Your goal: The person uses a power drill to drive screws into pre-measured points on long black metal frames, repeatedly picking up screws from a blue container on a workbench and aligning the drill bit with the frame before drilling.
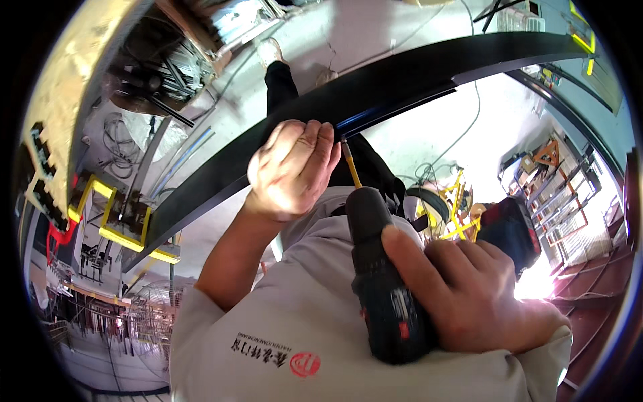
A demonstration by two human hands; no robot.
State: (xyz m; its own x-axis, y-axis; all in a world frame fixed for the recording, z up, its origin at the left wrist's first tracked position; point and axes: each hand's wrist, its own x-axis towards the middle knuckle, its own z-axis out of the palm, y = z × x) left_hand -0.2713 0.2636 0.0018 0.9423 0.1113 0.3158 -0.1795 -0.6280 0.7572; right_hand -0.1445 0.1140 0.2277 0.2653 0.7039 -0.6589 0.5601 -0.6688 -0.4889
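A long black profile bar (395, 75) runs across in front of me, bowed by the lens. My left hand (293, 167) is closed over its near edge, fingers curled together and pressed on the bar. My right hand (462, 288) grips a dark cordless drill (390, 288), with its battery (507, 234) out to the right. From the chuck a long yellow bit (351, 166) points up and away. Its silver tip meets the bar's edge right beside my left fingers. Whether a screw sits at the tip is too small to tell.
Yellow-edged supports (127, 218) stand beneath the bar's left end, and another yellow bracket (584, 43) is by its right end. Coiled cable (120, 144) lies on the floor at left. A cluttered rack (559, 194) is at right; a yellowish board (70, 80) rises at far left.
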